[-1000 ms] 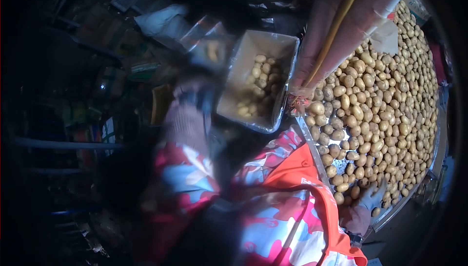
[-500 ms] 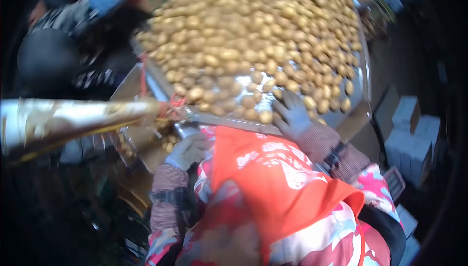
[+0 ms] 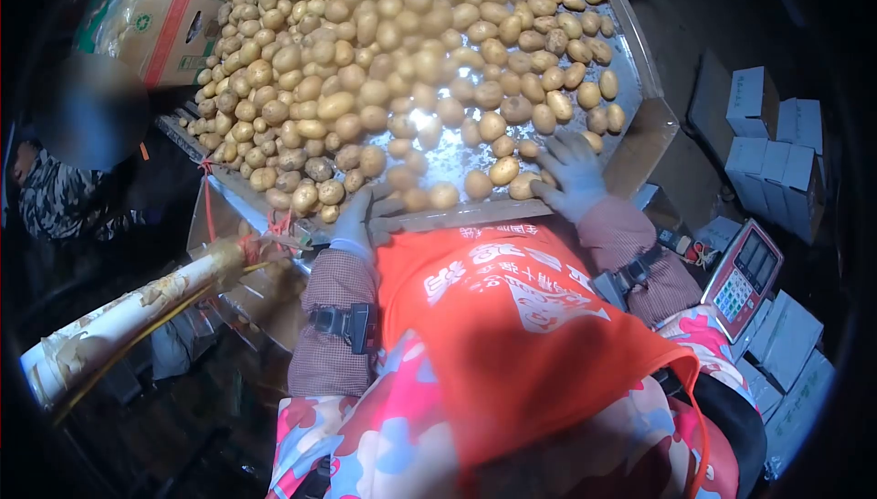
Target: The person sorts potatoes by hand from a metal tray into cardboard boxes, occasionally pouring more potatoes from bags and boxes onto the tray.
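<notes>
A big heap of small yellow potatoes (image 3: 393,60) covers a shiny metal sorting table (image 3: 630,79). My left hand (image 3: 356,220), in a pale glove, rests on the table's near edge beside potatoes at the heap's front. My right hand (image 3: 574,175), also gloved, lies flat with fingers spread on the bare metal, touching a few loose potatoes. Neither hand grips anything. An orange apron (image 3: 512,316) over floral sleeves fills the foreground.
A cardboard box (image 3: 160,10) stands at the table's upper left, with another person (image 3: 64,170) below it. A pale pole (image 3: 128,312) slants at the left. An electronic scale (image 3: 744,275) and stacked white boxes (image 3: 776,138) sit to the right.
The view swung from the foil-lined box of potatoes to the sorting table. My left hand rose from below the table onto its near edge; my right hand stays spread on the metal.
</notes>
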Motion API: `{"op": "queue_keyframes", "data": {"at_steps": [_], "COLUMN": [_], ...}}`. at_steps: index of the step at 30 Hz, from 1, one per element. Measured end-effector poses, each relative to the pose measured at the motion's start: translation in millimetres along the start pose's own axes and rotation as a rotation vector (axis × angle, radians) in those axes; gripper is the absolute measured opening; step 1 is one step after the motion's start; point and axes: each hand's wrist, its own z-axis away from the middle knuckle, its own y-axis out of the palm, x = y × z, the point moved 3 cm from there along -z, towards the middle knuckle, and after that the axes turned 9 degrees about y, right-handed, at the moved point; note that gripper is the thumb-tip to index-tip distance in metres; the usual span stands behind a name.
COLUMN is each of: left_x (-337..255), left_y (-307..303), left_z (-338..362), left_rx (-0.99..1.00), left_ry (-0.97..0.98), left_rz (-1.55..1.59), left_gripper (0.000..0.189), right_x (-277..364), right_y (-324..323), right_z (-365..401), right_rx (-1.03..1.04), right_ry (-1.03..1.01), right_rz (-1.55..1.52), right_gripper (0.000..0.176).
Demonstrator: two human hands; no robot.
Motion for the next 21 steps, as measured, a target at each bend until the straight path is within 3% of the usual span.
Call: {"op": "queue_keyframes", "data": {"at_steps": [2,5,11,13,16,19,21], "left_x": [2.8,9.6,1.6,-2.3,2.1,9.4,-16.2], "left_y": [-1.1,-1.4,1.1,4.4,0.8,2.2,49.1], "left_z": [-1.2,-7.4,-2.8,1.7,-0.2,-9.8,15.3], "left_rx": [-0.017,-0.020,-0.097,-0.104,-0.050,0.046,0.083], "left_ry": [0.012,0.024,-0.031,-0.045,-0.040,-0.042,-0.052], "left_rz": [0.020,0.070,-0.046,-0.055,-0.016,0.239,0.559], "left_gripper": [0.058,0.056,0.055,0.055,0.057,0.059,0.061], "right_x": [-23.0,-1.4,26.1,27.8,27.1,39.2,66.4], "right_y": [4.6,-25.2,35.5,56.0,39.7,16.8,14.8], "right_z": [-8.4,-65.2,-214.8,-228.8,-229.8,-196.0,-168.4], "right_rx": [-0.058,-0.375,-0.223,-0.189,-0.167,-0.447,-0.240], "right_ry": [0.118,0.089,0.157,0.210,0.159,0.122,0.035], "right_rz": [-0.065,0.062,0.315,0.443,0.369,0.133,-0.049], "right_gripper": [0.047,0.036,0.040,0.042,0.044,0.045,0.041]}}
